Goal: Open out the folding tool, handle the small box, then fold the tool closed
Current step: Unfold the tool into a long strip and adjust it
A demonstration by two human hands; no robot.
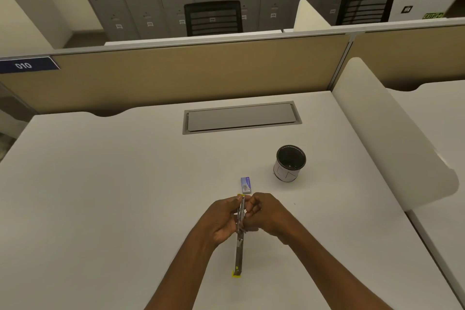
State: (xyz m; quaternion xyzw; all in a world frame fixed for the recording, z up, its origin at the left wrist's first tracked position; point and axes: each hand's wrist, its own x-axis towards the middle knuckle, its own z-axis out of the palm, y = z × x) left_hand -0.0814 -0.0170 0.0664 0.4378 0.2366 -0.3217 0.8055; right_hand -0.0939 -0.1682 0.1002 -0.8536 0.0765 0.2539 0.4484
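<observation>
A long metal folding tool [238, 251] with yellow tips is held upright-edge-on over the white desk [125, 196], opened out in a line toward me. My left hand [221, 219] grips its far half from the left. My right hand [264, 211] pinches the same half from the right, fingers curled on it. The near half hangs free, ending in a yellow tip. A small blue and white box [246, 185] lies flat on the desk just beyond my hands, untouched.
A round black-lined white cup [289, 163] stands to the right of the box. A grey cable hatch [241, 117] is set in the desk farther back. A white divider [392, 133] borders the right side and a tan partition [176, 73] the back.
</observation>
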